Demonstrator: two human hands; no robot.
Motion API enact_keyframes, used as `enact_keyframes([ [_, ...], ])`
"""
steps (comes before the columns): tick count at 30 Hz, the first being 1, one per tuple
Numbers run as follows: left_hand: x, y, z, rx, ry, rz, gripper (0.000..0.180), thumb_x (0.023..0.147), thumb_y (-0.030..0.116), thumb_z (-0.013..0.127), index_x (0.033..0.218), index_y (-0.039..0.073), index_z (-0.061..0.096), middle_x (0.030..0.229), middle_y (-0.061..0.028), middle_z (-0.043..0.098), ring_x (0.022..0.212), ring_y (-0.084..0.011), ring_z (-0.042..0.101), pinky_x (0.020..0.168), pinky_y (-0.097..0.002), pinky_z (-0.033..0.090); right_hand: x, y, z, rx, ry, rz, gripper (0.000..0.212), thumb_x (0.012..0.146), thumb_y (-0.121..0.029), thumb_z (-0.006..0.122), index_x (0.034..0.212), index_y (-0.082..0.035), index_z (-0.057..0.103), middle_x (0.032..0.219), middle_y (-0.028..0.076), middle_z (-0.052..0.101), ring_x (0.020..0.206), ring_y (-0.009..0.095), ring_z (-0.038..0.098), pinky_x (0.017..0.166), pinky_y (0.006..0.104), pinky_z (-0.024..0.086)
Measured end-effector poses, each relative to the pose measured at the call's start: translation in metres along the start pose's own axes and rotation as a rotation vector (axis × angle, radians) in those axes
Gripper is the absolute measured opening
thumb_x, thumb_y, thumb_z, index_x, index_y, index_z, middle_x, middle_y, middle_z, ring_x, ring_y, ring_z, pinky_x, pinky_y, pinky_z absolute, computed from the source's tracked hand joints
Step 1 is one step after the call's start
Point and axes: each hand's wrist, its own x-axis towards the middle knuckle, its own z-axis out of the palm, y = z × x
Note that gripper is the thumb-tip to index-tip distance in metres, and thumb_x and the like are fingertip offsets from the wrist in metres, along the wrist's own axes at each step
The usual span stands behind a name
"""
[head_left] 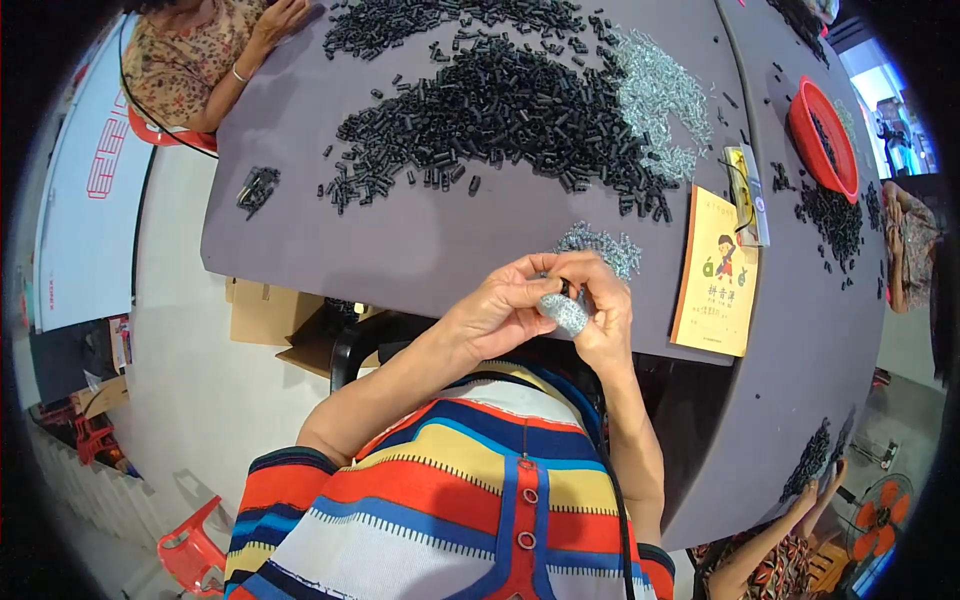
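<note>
My left hand (pixel 498 305) and my right hand (pixel 603 303) meet at the near edge of a grey table (pixel 400 240). The left thumb wears a grey fingertip cover and presses against a small black tube piece (pixel 566 290) pinched between both hands. Just beyond my fingers lies a small heap of silvery metal bits (pixel 603 247). Farther back spreads a big pile of black tube pieces (pixel 500 110), with a larger heap of silvery bits (pixel 660 95) on its right.
A yellow booklet (pixel 716 275) lies right of my hands, a small box (pixel 748 195) beyond it. A red basket (pixel 825 135) holds black pieces at far right. Another person's arm (pixel 240 60) rests at top left; a further person's hand (pixel 815 495) is at lower right.
</note>
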Motion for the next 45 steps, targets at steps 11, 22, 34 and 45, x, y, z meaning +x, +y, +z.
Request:
enact_keyframes([
  [11, -0.05, 0.039, -0.013, 0.096, 0.287, 0.235, 0.025, 0.088, 0.006, 0.06, 0.112, 0.007, 0.054, 0.091, -0.0085, 0.062, 0.073, -0.0155, 0.058, 0.064, -0.0267, 0.046, 0.021, -0.068, 0.021, -0.386, -0.075, -0.323, 0.046, 0.064, -0.002, 0.071, 0.108, -0.001, 0.06, 0.093, 0.014, 0.061, 0.082, 0.032, 0.06, 0.07, 0.0383, 0.049],
  [22, -0.199, 0.131, -0.046, 1.163, 0.694, -0.064, 0.01, 0.078, 0.004, 0.067, 0.087, 0.001, 0.064, 0.071, -0.0044, 0.061, 0.058, -0.0138, 0.06, 0.055, -0.027, 0.051, -0.014, -0.015, -0.055, -0.588, 0.039, 0.025, 0.021, 0.077, 0.008, 0.056, 0.095, -0.001, 0.061, 0.078, 0.012, 0.061, 0.068, 0.025, 0.061, 0.063, 0.0329, 0.048],
  [34, -0.217, 0.112, -0.223, 2.253, 1.229, 0.014, 0.028, 0.081, 0.024, 0.066, 0.098, 0.002, 0.066, 0.087, -0.0234, 0.066, 0.088, -0.0401, 0.064, 0.076, -0.0442, 0.052, -0.029, 0.029, -0.083, -0.607, 0.165, 0.194, 0.03, 0.074, 0.016, 0.05, 0.099, 0.002, 0.06, 0.087, 0.011, 0.058, 0.076, 0.02, 0.059, 0.071, 0.0275, 0.047],
  [45, -0.223, 0.127, -0.143, 2.109, 1.468, -0.273, 0.037, 0.082, 0.029, 0.069, 0.099, -0.004, 0.063, 0.089, -0.0251, 0.066, 0.088, -0.041, 0.064, 0.077, -0.0473, 0.049, -0.019, 0.029, -0.077, -0.694, 0.102, 0.292, 0.029, 0.07, 0.013, 0.055, 0.094, -0.002, 0.061, 0.088, 0.016, 0.058, 0.082, 0.036, 0.059, 0.071, 0.0417, 0.046],
])
